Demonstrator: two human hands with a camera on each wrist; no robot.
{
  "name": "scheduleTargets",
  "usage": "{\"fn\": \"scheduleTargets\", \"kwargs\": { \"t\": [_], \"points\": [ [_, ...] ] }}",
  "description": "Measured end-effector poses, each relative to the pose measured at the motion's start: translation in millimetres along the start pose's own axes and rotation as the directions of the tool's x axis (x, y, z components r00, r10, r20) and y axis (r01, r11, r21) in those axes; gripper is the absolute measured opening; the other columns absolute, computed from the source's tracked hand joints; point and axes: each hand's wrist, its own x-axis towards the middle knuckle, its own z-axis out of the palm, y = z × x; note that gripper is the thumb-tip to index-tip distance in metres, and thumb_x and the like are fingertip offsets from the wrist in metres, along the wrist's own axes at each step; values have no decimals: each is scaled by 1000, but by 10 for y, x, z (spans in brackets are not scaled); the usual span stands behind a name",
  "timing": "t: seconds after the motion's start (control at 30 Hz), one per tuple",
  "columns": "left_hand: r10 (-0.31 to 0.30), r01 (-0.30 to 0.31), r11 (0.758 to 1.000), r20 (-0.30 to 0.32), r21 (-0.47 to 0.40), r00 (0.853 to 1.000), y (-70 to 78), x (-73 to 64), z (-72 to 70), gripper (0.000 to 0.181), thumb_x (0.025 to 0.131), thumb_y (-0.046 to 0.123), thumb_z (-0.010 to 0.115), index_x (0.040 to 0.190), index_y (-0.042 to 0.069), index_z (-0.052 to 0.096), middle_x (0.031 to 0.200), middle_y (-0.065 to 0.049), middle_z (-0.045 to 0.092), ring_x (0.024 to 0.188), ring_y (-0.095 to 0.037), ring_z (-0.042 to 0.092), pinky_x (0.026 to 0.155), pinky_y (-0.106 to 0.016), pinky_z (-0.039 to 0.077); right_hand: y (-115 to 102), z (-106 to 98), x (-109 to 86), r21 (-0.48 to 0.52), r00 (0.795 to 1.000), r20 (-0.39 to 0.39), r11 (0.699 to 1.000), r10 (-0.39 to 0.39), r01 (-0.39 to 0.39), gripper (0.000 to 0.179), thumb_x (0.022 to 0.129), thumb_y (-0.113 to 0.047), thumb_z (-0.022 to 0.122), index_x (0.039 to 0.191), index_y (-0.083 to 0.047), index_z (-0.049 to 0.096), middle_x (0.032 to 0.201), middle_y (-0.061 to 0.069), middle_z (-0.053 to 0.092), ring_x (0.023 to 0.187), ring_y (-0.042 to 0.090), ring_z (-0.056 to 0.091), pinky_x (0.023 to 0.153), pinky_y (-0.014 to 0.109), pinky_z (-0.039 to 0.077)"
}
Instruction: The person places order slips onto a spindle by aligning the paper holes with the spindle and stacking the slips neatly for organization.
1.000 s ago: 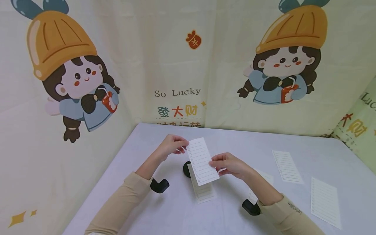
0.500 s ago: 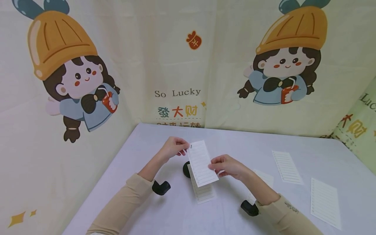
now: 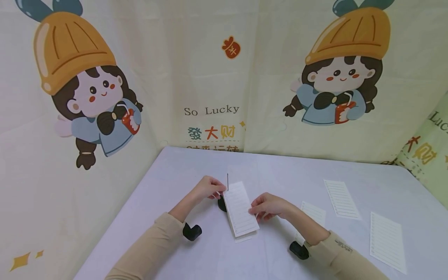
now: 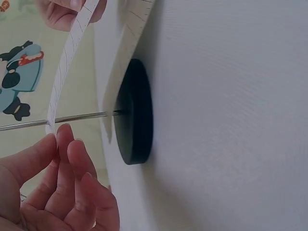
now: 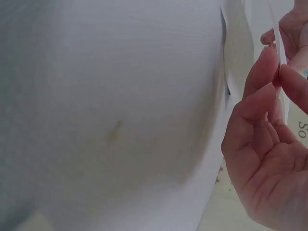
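A metal spike [image 3: 228, 181] stands upright on a round black base [image 4: 135, 113]. It pokes through the top corner of a lined checklist slip [image 3: 241, 210]. My left hand [image 3: 207, 188] pinches this slip beside the spike, between thumb and fingertips. Along the opposite edge, my right hand [image 3: 272, 205] pinches the same slip between thumb and fingers. In the left wrist view, a second paper slip [image 4: 129, 36] sits lower on the spike, close to the base. The held slip is above it, and a gap shows between them.
Lined slips lie flat on the white table [image 3: 175, 171] to the right: one at the back [image 3: 342, 199], one near the right side [image 3: 387, 241], and one [image 3: 314, 213] partly hidden by my right forearm. A printed curtain stands behind the table.
Both hands have lowered the slip towards the base. The spike tip, hidden a second ago, now sticks up well above the paper, which covers most of the lower slip in the head view.
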Motion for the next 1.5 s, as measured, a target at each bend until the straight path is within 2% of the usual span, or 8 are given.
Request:
{"fn": "scheduleTargets", "kwargs": {
  "t": [0.2, 0.4, 0.57, 0.93, 1.33, 1.5],
  "points": [
    [-17, 17, 999, 5, 29, 1000, -67, 6, 29, 14, 83, 17, 66, 84, 4, 70, 66, -3, 65, 55, -13, 59, 50, -24, 43, 57, 42, 48, -15, 999, 28, 1000, 22, -22, 13, 81, -12, 66, 70, -7, 60, 57, 0, 60, 48, 7, 52, 43, 18, 32],
    [7, -9, 999, 63, 34, 998, -117, 3, 27, 12, 83, 17, 66, 80, 6, 69, 62, -1, 65, 49, -9, 57, 42, -20, 34, 73, 72, 72, -75, 998, 3, 995, 68, -68, 14, 81, -13, 67, 69, -6, 62, 55, 2, 60, 45, 8, 45, 42, 18, 31],
    [-12, 10, 1000, 75, 24, 997, -171, 41, 69, 12, 83, 13, 65, 83, 2, 69, 60, 0, 63, 45, -7, 51, 41, -19, 29, 74, 88, 79, -111, 995, -10, 989, 101, -102, 16, 81, -13, 67, 67, -6, 61, 54, 2, 60, 44, 7, 45, 41, 17, 30],
    [4, -9, 994, 44, 109, 999, -193, 57, 124, 12, 82, 14, 66, 80, 3, 69, 58, 0, 62, 42, -9, 51, 40, -20, 29, 93, 92, 91, -164, 999, -4, 985, 50, -50, 14, 78, -12, 69, 67, -4, 64, 51, 1, 59, 41, 7, 51, 39, 17, 22],
    [-14, 10, 991, 32, 134, 999, -149, 24, 130, 11, 82, 13, 66, 80, 3, 69, 59, 0, 62, 42, -9, 51, 41, -19, 32, 62, 118, 94, -200, 996, -47, 976, 74, -82, 12, 77, -12, 71, 69, -6, 64, 55, 2, 62, 42, 7, 53, 39, 17, 23],
    [-18, 12, 990, 38, 141, 999, -124, -5, 128, 11, 82, 14, 66, 80, 3, 69, 59, 0, 61, 42, -8, 51, 42, -19, 32, 73, 91, 71, -194, 999, -3, 980, 42, -41, 11, 78, -14, 70, 71, -6, 65, 56, 0, 61, 44, 7, 53, 40, 17, 24]
  ]
}}
